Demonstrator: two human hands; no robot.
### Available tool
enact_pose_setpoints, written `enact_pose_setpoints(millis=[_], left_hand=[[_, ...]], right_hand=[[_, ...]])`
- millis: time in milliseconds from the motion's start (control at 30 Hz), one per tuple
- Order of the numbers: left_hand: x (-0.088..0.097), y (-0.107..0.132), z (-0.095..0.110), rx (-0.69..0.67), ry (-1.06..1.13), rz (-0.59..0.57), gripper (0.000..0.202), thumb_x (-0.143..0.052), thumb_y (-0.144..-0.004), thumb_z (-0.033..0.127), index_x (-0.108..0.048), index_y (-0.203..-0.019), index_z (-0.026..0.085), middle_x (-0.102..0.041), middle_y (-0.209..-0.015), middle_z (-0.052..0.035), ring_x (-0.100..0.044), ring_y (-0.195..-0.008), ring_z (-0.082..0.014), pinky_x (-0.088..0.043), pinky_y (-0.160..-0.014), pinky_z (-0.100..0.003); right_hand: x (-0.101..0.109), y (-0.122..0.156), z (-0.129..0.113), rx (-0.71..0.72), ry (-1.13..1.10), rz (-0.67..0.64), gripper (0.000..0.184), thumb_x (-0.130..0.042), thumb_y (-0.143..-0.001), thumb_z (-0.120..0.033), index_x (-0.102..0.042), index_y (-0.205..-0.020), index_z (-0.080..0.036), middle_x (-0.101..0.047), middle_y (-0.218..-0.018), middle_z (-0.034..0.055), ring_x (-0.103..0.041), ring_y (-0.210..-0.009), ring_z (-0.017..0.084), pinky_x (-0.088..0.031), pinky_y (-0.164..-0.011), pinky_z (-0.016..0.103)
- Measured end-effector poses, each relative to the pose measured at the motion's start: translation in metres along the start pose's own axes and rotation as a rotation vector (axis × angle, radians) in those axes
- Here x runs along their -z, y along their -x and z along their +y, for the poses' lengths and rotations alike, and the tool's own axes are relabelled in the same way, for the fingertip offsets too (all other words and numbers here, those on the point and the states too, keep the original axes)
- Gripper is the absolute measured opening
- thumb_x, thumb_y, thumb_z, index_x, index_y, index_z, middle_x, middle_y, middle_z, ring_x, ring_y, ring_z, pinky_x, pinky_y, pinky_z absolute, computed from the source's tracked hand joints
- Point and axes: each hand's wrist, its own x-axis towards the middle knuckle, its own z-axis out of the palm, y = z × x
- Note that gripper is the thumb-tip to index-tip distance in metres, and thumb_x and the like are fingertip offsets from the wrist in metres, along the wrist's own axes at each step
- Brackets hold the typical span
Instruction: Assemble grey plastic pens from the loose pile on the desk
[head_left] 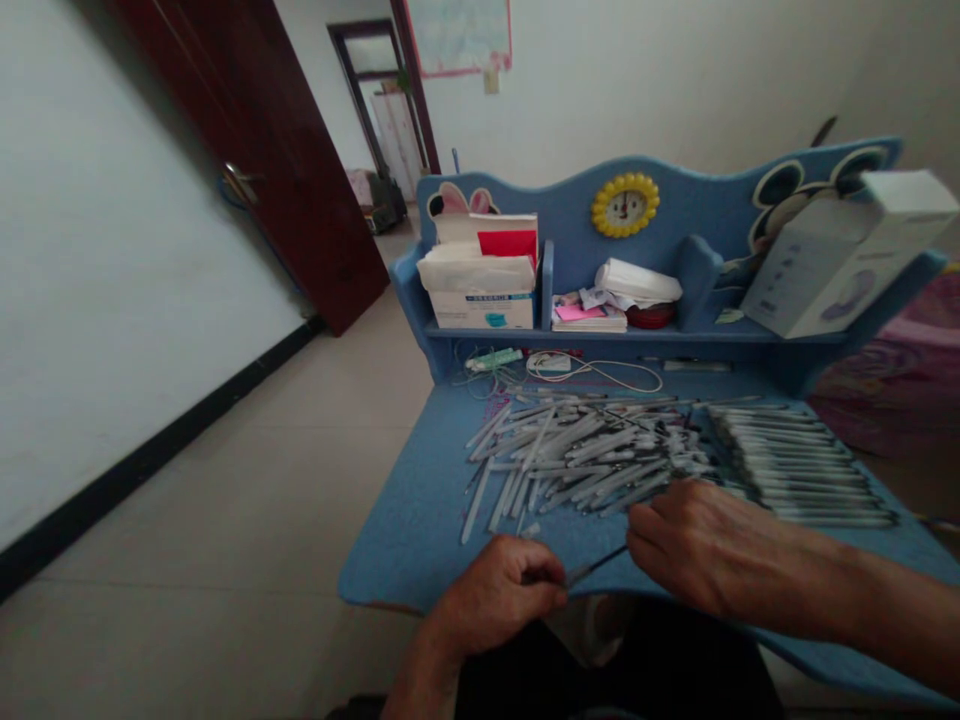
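Note:
Near the desk's front edge, my left hand is closed, pinching a pen between thumb and fingers; only its greyish end shows. A thin dark rod that looks like a pen refill runs from there up to my right hand, whose fingers are closed on its other end. Beyond both hands lies a loose heap of whitish pen barrels, pointing various ways. Right of the heap, just past my right wrist, pens lie side by side in a neat stack.
The blue desk has a raised back shelf. On it stand a mask box, a white roll, a yellow clock and a tilted white box. A white cord lies below. A dark red door stands at left.

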Motion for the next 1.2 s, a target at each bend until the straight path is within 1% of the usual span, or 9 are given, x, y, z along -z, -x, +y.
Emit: enact_pose_setpoints(millis=[167,300,400,467,633,733,800,1033,1200], left_hand=[[-0.013,-0.005,0.007,-0.03,0.066,0.017,0.011,-0.056,-0.069,0.017,-0.065,-0.074,0.013,-0.051,-0.062,0.004,-0.044,-0.061,-0.0097,-0.033,-0.055,-0.019],[-0.023,-0.005,0.009,-0.093,0.162,0.077,0.012,-0.055,-0.072,0.018,-0.065,-0.077,0.013,-0.053,-0.065,0.0029,-0.046,-0.063,-0.0102,-0.036,-0.06,-0.02],[-0.027,0.001,0.002,-0.05,0.247,0.123,0.013,-0.057,-0.074,0.024,-0.063,-0.078,0.014,-0.049,-0.061,0.0041,-0.042,-0.052,-0.0073,-0.035,-0.05,-0.018],[-0.029,0.006,-0.007,-0.026,0.278,0.137,0.016,-0.058,-0.074,0.029,-0.061,-0.079,0.014,-0.047,-0.058,0.0048,-0.039,-0.045,-0.0058,-0.031,-0.043,-0.017],[-0.033,0.015,-0.024,-0.008,0.318,0.182,0.023,-0.059,-0.074,0.036,-0.059,-0.08,0.013,-0.052,-0.061,0.0021,-0.041,-0.04,-0.005,-0.031,-0.039,-0.017],[-0.033,0.014,-0.026,0.008,0.303,0.213,0.025,-0.058,-0.074,0.037,-0.06,-0.078,0.013,-0.056,-0.062,-0.0001,-0.041,-0.04,-0.0051,-0.032,-0.039,-0.017],[-0.033,0.011,-0.024,0.017,0.3,0.235,0.026,-0.058,-0.073,0.039,-0.061,-0.078,0.013,-0.058,-0.063,-0.0013,-0.041,-0.04,-0.005,-0.033,-0.04,-0.017],[-0.036,-0.01,-0.018,0.02,0.32,0.299,0.031,-0.06,-0.07,0.045,-0.064,-0.077,0.015,-0.058,-0.055,0.0005,-0.04,-0.037,-0.0061,-0.032,-0.038,-0.018],[-0.038,-0.018,-0.015,0.039,0.33,0.314,0.035,-0.061,-0.069,0.047,-0.064,-0.081,0.014,-0.066,-0.067,-0.0036,-0.04,-0.036,-0.0056,-0.032,-0.037,-0.018]], right_hand=[[-0.005,-0.008,-0.017,-0.038,-0.031,0.027,0.012,-0.049,-0.08,-0.012,-0.046,-0.07,-0.019,-0.051,-0.064,0.0019,-0.04,-0.05,0.014,-0.013,-0.046,0.03],[0.006,-0.009,-0.035,-0.023,-0.082,0.127,0.009,-0.045,-0.084,-0.015,-0.051,-0.079,-0.018,-0.055,-0.07,0.0032,-0.044,-0.055,0.016,-0.022,-0.047,0.03],[0.013,0.001,-0.048,-0.015,-0.127,0.22,0.014,-0.04,-0.087,-0.014,-0.054,-0.087,-0.016,-0.058,-0.075,0.0048,-0.048,-0.058,0.016,-0.029,-0.049,0.03],[0.007,0.01,-0.055,-0.067,-0.211,0.241,0.018,-0.037,-0.089,-0.014,-0.054,-0.084,-0.017,-0.057,-0.072,0.0032,-0.049,-0.056,0.014,-0.03,-0.049,0.028],[-0.052,0.04,-0.059,-0.351,-0.402,0.241,0.025,-0.03,-0.091,-0.015,-0.054,-0.083,-0.019,-0.057,-0.069,0.0013,-0.049,-0.053,0.013,-0.032,-0.049,0.026],[-0.089,0.059,-0.054,-0.576,-0.419,0.192,0.025,-0.032,-0.091,-0.015,-0.055,-0.083,-0.018,-0.057,-0.069,0.0014,-0.053,-0.056,0.012,-0.034,-0.052,0.024],[-0.104,0.071,-0.048,-0.709,-0.424,0.181,0.023,-0.034,-0.091,-0.017,-0.057,-0.084,-0.018,-0.058,-0.07,0.0016,-0.056,-0.058,0.012,-0.037,-0.054,0.022],[-0.123,0.1,-0.022,-1.084,-0.384,0.199,0.021,-0.041,-0.087,-0.023,-0.062,-0.086,-0.019,-0.066,-0.081,0.0038,-0.063,-0.073,0.016,-0.043,-0.067,0.024],[-0.128,0.109,-0.001,-1.31,-0.269,0.138,0.021,-0.044,-0.085,-0.025,-0.064,-0.091,-0.021,-0.07,-0.086,0.0033,-0.065,-0.075,0.018,-0.042,-0.064,0.025]])
